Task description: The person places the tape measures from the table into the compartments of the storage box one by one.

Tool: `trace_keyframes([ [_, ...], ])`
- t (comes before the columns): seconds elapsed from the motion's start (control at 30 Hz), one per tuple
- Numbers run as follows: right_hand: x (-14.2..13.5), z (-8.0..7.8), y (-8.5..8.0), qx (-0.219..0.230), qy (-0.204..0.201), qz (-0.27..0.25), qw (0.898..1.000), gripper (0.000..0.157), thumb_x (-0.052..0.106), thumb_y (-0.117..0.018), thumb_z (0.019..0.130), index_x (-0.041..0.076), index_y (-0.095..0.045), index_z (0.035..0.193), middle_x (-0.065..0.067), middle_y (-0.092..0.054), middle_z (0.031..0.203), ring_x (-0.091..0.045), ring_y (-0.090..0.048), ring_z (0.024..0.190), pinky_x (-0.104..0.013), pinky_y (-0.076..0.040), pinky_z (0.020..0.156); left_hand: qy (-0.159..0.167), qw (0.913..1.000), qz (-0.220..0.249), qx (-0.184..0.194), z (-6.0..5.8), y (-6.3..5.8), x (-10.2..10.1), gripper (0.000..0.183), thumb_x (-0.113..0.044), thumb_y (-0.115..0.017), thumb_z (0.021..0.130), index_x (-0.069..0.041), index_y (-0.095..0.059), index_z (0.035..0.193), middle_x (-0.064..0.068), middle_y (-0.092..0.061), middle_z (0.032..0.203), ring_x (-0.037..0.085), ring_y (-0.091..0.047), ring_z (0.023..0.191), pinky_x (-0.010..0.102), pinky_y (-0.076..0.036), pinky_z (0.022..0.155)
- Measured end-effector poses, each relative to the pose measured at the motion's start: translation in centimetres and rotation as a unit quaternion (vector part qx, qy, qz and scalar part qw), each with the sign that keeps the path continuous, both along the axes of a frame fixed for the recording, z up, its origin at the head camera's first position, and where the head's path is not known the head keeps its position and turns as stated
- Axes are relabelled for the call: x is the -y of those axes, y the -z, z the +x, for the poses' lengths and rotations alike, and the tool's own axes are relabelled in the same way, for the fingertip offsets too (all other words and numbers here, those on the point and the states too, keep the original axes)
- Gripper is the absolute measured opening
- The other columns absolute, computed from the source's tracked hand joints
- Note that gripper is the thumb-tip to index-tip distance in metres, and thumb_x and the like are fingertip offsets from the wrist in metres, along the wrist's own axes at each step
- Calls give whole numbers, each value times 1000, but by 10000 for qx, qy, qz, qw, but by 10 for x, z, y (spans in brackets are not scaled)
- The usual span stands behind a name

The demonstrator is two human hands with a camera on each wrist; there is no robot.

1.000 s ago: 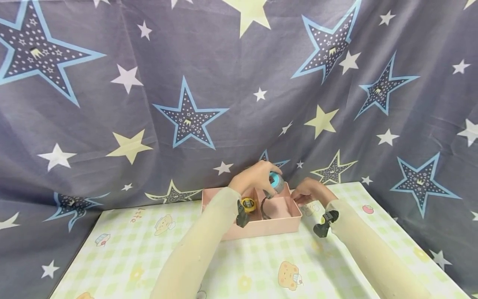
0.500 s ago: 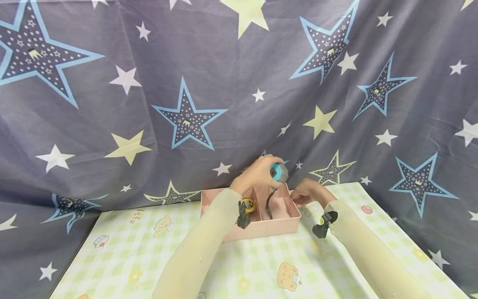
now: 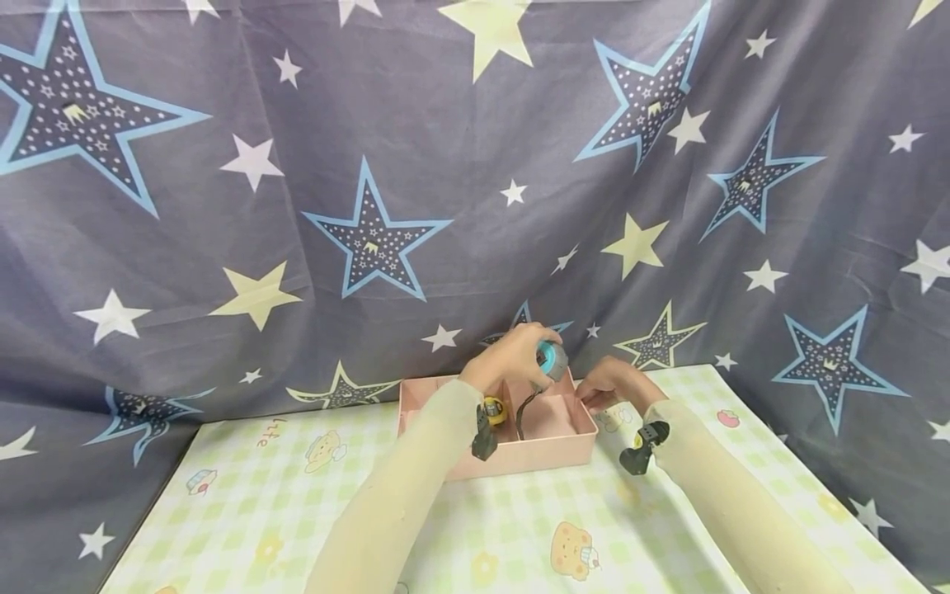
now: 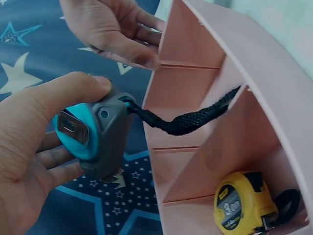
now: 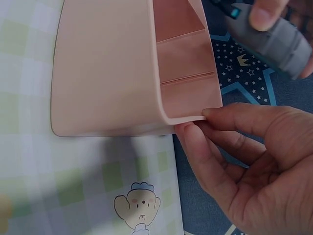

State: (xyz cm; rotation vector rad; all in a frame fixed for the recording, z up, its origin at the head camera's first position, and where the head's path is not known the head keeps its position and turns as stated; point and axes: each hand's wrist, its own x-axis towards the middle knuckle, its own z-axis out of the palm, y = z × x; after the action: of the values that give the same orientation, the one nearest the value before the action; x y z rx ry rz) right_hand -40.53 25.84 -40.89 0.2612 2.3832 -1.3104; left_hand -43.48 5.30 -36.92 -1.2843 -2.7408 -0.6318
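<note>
My left hand (image 3: pixel 512 355) grips a grey and turquoise tape measure (image 4: pixel 110 142) between thumb and fingers, above the back of a pink divided box (image 3: pixel 519 460). From the tape measure a black woven strap (image 4: pixel 188 122) hangs down into the box's right compartment. At the box's right end, my right hand (image 5: pixel 264 156) pinches the rim of the end wall between thumb and fingers. A yellow tape measure (image 4: pixel 244 203) with a black strap lies in the compartment left of the divider. My left forearm partly hides the box's left side in the head view.
The box stands on a table with a green checked cloth (image 3: pixel 445 536) printed with cartoon figures. Close behind it hangs a dark curtain (image 3: pixel 475 206) with stars. A black wrist mount (image 3: pixel 644 445) sits on the right sleeve, and another on the left.
The grey and turquoise tape measure in my left hand rose a little, then came back down over the box. My right hand stays at the box's right end.
</note>
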Motion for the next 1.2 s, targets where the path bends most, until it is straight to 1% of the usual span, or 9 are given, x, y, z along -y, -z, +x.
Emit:
trace_keyframes([
  [0.23,0,-1,0,28,7,40,10000,4,-3,-65,85,-1,-65,81,-5,-65,70,-11,-64,58,-25,-61,67,25,9988,-42,486,-1,12,-1,72,-13,-89,72,-9,-61,139,9,-63,132,18,-61,105,25,-54,82],
  [0.43,-1,-2,3,-7,63,-65,10000,2,-4,-65,85,-4,-65,83,-6,-65,70,-12,-64,58,-27,-62,68,90,9987,-98,495,-3,19,-4,71,-11,-90,72,-8,-62,137,8,-65,133,18,-63,105,24,-54,82],
  [0.53,-1,-3,2,3,34,-73,10000,2,-5,-66,84,-3,-64,84,-6,-65,71,-12,-64,58,-26,-61,66,94,9982,-177,561,-5,21,-5,70,-10,-91,70,-7,-64,135,8,-68,129,18,-65,102,24,-54,81],
  [0.6,-1,-4,1,15,35,-62,10000,4,-4,-66,85,-3,-63,83,-7,-65,71,-12,-64,58,-25,-61,65,138,9980,-273,556,-5,22,-6,67,-11,-91,70,-7,-66,132,8,-69,126,17,-65,101,23,-54,82],
  [0.7,-1,-4,0,44,107,-84,9999,1,-5,-65,85,-5,-65,86,-7,-64,71,-12,-64,58,-24,-61,65,218,9973,-449,538,-6,22,-7,63,-14,-92,69,-8,-69,127,6,-71,122,16,-65,99,22,-53,81],
  [0.77,-1,-4,-2,35,135,-104,9998,4,-6,-65,85,-8,-66,89,-7,-65,70,-12,-64,58,-25,-61,64,224,9965,-572,566,-6,21,-6,63,-14,-92,68,-9,-69,127,5,-72,120,15,-65,96,22,-53,79],
  [0.83,-1,-4,-3,29,151,-122,9998,7,-7,-64,84,-8,-66,90,-7,-65,70,-12,-64,58,-25,-61,64,184,9952,-688,671,-6,20,-6,65,-13,-91,68,-9,-69,129,5,-72,119,14,-64,93,22,-53,76],
  [1.0,-2,-3,-3,37,128,-136,9998,3,-6,-63,85,-7,-65,85,-6,-64,69,-12,-64,57,-25,-60,64,-15,9908,-892,1021,-5,21,-6,69,-11,-90,69,-9,-67,134,4,-71,116,11,-59,87,21,-51,71],
  [1.2,-2,-3,-1,106,27,-125,9999,3,-4,-64,87,-5,-66,86,-5,-66,68,-11,-64,58,-24,-60,64,2,9871,-929,1308,-4,25,-7,71,-9,-89,69,-7,-65,135,4,-72,116,10,-61,83,21,-51,69],
])
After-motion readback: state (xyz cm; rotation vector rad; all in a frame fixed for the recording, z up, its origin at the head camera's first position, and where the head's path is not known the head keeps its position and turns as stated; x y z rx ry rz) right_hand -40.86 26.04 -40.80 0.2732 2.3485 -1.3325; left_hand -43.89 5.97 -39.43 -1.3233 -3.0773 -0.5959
